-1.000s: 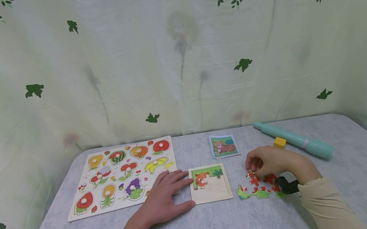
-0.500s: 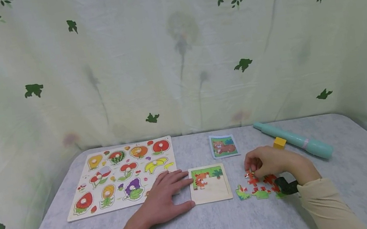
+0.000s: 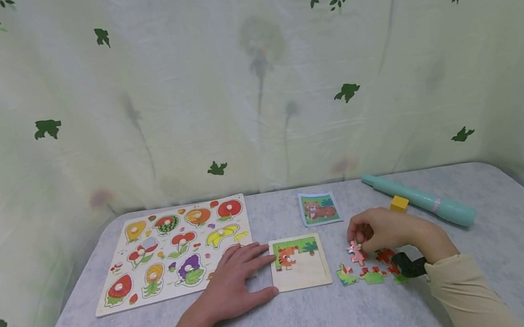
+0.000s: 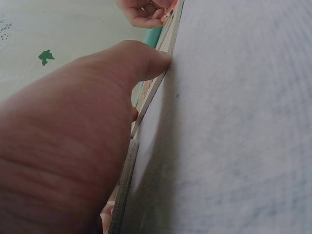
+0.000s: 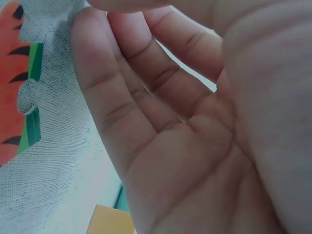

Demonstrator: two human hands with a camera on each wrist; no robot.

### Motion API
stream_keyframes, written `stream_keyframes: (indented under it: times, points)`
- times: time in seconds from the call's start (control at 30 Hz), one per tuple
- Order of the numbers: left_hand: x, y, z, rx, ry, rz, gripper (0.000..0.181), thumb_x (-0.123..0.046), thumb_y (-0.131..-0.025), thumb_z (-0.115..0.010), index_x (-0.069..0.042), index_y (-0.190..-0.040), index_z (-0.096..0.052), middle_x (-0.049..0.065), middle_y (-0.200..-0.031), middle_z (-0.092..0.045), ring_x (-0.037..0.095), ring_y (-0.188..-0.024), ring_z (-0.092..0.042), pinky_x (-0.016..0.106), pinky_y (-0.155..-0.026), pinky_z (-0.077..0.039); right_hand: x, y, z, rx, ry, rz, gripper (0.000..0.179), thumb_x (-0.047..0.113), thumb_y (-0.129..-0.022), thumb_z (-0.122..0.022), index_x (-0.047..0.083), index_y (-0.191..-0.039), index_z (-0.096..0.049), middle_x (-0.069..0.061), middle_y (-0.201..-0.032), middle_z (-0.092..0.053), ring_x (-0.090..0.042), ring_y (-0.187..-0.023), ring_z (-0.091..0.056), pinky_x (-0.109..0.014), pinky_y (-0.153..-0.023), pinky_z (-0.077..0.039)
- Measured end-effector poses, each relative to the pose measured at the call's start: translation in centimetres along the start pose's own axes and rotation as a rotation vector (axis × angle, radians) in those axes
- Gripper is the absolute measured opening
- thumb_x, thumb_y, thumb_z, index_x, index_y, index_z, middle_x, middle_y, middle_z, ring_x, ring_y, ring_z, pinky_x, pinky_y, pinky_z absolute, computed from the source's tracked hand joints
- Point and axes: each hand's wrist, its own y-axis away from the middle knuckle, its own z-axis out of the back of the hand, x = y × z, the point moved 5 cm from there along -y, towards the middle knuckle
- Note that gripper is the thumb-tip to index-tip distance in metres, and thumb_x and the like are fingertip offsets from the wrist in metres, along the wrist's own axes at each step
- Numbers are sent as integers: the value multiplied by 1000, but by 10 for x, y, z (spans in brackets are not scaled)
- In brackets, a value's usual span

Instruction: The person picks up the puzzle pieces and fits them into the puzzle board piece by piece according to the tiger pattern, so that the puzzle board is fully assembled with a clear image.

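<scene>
My left hand (image 3: 231,288) lies with its fingers spread, fingertips and thumb at the left edge of a small wooden puzzle tray (image 3: 303,278). Tiger-face and green pieces (image 3: 287,256) fill the tray's upper part; bare wood shows below. To the right of the tray, my right hand (image 3: 384,231) pinches a red-and-white jigsaw piece (image 3: 356,252) between thumb and fingers, tilted up. Several loose pieces (image 3: 374,276) lie just below that hand, partly hidden by it. An orange striped piece (image 5: 12,92) with green edges shows beside the fingers in the right wrist view.
A large fruit peg puzzle (image 3: 173,287) lies on the left, partly under my left hand. Behind the tray is a bear picture card (image 3: 320,209). A yellow block (image 3: 399,203) and a teal tube-shaped object (image 3: 421,200) are beyond my right hand.
My right hand has shifted slightly left and tipped up the jigsaw piece, which now looks paler. The left hand and the tray have stayed put.
</scene>
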Motion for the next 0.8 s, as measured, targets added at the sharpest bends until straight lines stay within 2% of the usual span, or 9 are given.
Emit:
stream_keyframes:
  times: [0.17,0.37,0.63,0.8]
  points:
    - [0,0,0,-6,0,-8,60,-50,-91,-74,-20,-142,-64,3,-153,-54,25,-147,-42,54,-124,-23,1,1,0,6,-10,-8,21,0,-81,-72,14,-95,-69,1,-81,-58,-14,-73,-54,-24,-62,-46]
    - [0,0,0,2,1,2,61,-49,-90,-74,-21,-143,-63,2,-154,-53,24,-148,-41,54,-124,-23,1,0,0,7,-2,1,24,-2,-79,-68,15,-96,-69,1,-88,-65,-15,-79,-59,-26,-68,-52]
    - [1,0,0,7,4,10,62,-50,-90,-74,-21,-143,-63,2,-154,-53,24,-149,-40,54,-124,-23,-1,-2,-1,33,-46,31,22,-2,-82,-71,14,-96,-70,2,-85,-66,-14,-78,-61,-25,-70,-53]
    - [1,0,-1,-4,10,-3,61,-51,-91,-73,-20,-142,-64,3,-153,-54,26,-147,-42,56,-123,-24,0,-3,-2,30,-32,30,18,0,-84,-73,14,-96,-70,3,-84,-66,-14,-78,-61,-25,-71,-54]
